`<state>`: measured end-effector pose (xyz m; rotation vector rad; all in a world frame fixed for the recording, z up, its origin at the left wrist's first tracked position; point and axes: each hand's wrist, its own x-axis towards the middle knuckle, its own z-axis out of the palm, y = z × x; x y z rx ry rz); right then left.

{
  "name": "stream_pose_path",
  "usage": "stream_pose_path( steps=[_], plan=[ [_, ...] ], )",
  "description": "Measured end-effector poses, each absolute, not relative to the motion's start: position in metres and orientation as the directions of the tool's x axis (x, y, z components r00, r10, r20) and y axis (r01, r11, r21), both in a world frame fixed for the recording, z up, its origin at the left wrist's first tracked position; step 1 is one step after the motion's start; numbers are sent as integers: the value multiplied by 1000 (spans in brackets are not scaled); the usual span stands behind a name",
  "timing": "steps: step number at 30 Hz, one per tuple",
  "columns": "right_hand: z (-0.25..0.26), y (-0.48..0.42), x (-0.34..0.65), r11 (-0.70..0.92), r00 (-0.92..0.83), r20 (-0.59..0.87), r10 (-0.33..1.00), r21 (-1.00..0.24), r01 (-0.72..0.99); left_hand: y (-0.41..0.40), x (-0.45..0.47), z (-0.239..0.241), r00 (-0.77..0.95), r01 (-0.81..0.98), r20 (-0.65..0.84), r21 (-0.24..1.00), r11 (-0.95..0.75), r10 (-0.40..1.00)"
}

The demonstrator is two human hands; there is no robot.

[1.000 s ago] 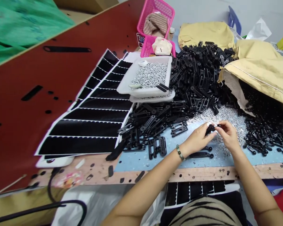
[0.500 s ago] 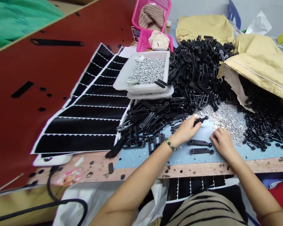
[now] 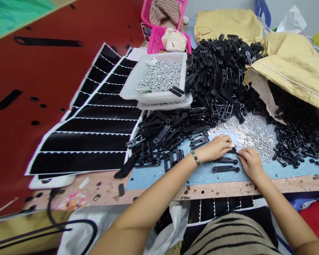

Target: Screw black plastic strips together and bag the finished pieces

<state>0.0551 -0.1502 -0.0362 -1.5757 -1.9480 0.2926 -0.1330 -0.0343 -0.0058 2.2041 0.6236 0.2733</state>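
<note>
My left hand (image 3: 218,147) is closed around a black plastic arm (image 3: 233,150), mostly hidden by the fingers; a small white spot shows at a fingertip. Against the near end of that arm, my right hand (image 3: 251,161) has its thumb and fingertips pinched together. Whatever small thing lies in that pinch is hidden. Just below the hands, two similar black arms with ball ends lie side by side on the blue mat: an upper arm (image 3: 224,160) and a lower arm (image 3: 225,169). Loose silver pins (image 3: 260,132) are spread behind my right hand.
Black slotted parts (image 3: 218,78) form a large heap at the back. Small black parts (image 3: 295,148) spill from a paper sack (image 3: 295,71) on the right. A white tub (image 3: 127,92) of silver pins stands left, beside black sticker sheets (image 3: 82,141). Pink baskets (image 3: 155,40) stand behind.
My left hand has turned over the black arm and moved slightly right and down. My right fingers now meet the arm's end. The whole view has shifted a little.
</note>
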Motion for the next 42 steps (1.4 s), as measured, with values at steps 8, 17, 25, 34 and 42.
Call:
stream_pose_path(
  steps=[8,17,25,34,42],
  plan=[
    [-33,-141,59,227,-80,276,958,-553,802,-29,-131,-7,825,385,-45,774,-502,563],
    [-34,-147,54,228,-78,284,956,-545,807,-27,-128,-7,826,369,-46,799,-476,562],
    [-23,-134,58,232,-100,251,963,-582,779,-34,-138,-5,829,411,-73,752,-515,554],
    [-14,-20,59,-25,255,291,922,-613,790,-46,-147,11,738,442,-60,796,-414,672],
    [-14,-70,86,108,132,238,962,-779,618,-17,-83,4,428,22,-155,987,161,891]
  ],
)
